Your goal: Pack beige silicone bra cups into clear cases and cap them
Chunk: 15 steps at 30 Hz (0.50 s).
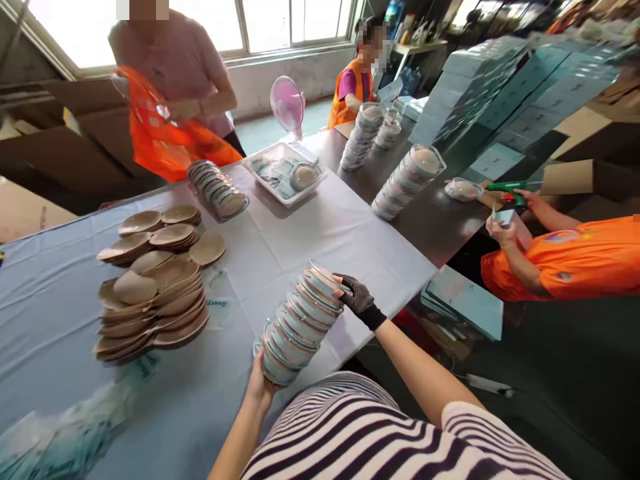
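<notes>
A tilted stack of round see-through plastic packs (297, 327) is held between my two hands above the near edge of the white-covered table (280, 240). My left hand (261, 383), bare, is wrapped around the lower end of the stack. At the upper end, my right hand (356, 297) grips the top pack; it wears a dark fingerless mesh glove. To the left lie piles of beige moulded cups (155, 307), several layers high. Small printed plastic sachets (75, 433) are spread at the lower left.
A white tray (300, 197) holds sachets and a round pack. More packs stand in stacks (407, 183) on the dark table (445, 223); another stack (217, 190) leans at the back. Co-workers in orange (590, 260) sit to the right, one with a green glue gun (507, 187).
</notes>
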### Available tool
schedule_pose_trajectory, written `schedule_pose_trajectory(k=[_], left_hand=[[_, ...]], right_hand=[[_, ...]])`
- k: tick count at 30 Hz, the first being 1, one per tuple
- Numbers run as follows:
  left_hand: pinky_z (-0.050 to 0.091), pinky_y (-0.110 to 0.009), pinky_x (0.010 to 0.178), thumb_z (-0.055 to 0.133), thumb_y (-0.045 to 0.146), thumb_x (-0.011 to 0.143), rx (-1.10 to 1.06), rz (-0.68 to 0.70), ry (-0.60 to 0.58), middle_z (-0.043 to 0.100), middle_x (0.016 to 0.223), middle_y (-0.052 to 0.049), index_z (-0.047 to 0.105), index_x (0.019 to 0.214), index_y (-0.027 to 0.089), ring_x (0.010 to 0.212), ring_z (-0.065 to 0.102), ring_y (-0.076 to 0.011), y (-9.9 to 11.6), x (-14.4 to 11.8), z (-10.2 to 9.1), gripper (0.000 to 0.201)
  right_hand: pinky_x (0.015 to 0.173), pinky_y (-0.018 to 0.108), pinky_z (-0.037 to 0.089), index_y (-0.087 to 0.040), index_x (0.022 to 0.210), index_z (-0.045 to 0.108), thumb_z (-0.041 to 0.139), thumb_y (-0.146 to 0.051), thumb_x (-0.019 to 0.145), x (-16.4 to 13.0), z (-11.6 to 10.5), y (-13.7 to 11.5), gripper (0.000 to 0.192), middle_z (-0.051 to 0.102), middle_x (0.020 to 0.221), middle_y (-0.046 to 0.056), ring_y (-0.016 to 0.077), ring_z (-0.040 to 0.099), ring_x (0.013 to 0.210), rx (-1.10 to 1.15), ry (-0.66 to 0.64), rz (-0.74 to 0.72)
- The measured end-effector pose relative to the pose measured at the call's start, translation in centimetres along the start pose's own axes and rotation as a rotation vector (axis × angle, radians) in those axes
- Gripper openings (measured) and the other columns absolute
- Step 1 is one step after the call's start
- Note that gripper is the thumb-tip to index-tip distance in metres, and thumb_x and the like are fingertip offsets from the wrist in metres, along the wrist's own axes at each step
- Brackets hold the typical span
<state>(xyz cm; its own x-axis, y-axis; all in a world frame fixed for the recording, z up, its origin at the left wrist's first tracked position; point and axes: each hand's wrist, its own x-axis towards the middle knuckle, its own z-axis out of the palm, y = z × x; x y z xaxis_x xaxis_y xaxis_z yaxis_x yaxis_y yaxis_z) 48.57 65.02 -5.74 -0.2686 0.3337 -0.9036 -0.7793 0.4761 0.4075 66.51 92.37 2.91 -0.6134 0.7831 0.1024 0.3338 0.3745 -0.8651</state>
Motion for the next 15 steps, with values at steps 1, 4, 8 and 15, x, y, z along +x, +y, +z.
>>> schedule_pose_trajectory(k=[1, 4, 8, 15], left_hand=[[0.058, -0.04, 0.082, 0.024, 0.074, 0.084, -0.01, 0.045, -0.027, 0.075, 0.113, 0.006, 0.066, 0.111, 0.045, 0.118, 0.066, -0.0233, 0.5, 0.8, 1.9, 0.058], [0.055, -0.041, 0.095, 0.033, 0.071, 0.083, -0.075, 0.151, -0.187, 0.074, 0.114, 0.002, 0.069, 0.111, 0.037, 0.124, 0.062, -0.0243, 2.4, 3.0, 10.3, 0.057], [0.049, -0.039, 0.107, 0.036, 0.058, 0.091, -0.114, 0.178, -0.376, 0.065, 0.135, -0.004, 0.059, 0.132, 0.025, 0.133, 0.054, -0.0238, 4.8, 5.4, 24.1, 0.058], [0.051, -0.033, 0.096, 0.041, 0.048, 0.095, -0.038, 0.041, -0.374, 0.046, 0.153, -0.006, 0.051, 0.134, 0.023, 0.139, 0.045, -0.0235, 7.1, 6.5, 38.3, 0.048]], right_hand=[[0.106, 0.046, 0.045, -0.02, 0.12, 0.07, 0.055, -0.066, 0.084, 0.1, -1.8, -1.0, 0.06, 0.066, 0.129, 0.014, 0.0296, 0.059, 0.122, 0.005, 0.029, -0.111], [0.111, 0.052, 0.041, -0.025, 0.124, 0.069, 0.06, -0.065, 0.083, 0.5, -8.1, -3.6, 0.058, 0.064, 0.133, 0.012, 0.0318, 0.051, 0.131, -0.106, 0.031, -0.36], [0.116, 0.054, 0.037, -0.029, 0.127, 0.068, 0.068, -0.058, 0.081, 0.9, -15.2, -4.0, 0.054, 0.063, 0.136, 0.007, 0.0339, 0.043, 0.138, -0.376, 0.034, -0.389], [0.111, 0.053, 0.04, -0.019, 0.141, 0.055, 0.059, -0.039, 0.09, 2.2, -19.5, 3.2, 0.054, 0.056, 0.143, 0.013, 0.0349, 0.042, 0.138, -0.788, 0.293, -0.271]])
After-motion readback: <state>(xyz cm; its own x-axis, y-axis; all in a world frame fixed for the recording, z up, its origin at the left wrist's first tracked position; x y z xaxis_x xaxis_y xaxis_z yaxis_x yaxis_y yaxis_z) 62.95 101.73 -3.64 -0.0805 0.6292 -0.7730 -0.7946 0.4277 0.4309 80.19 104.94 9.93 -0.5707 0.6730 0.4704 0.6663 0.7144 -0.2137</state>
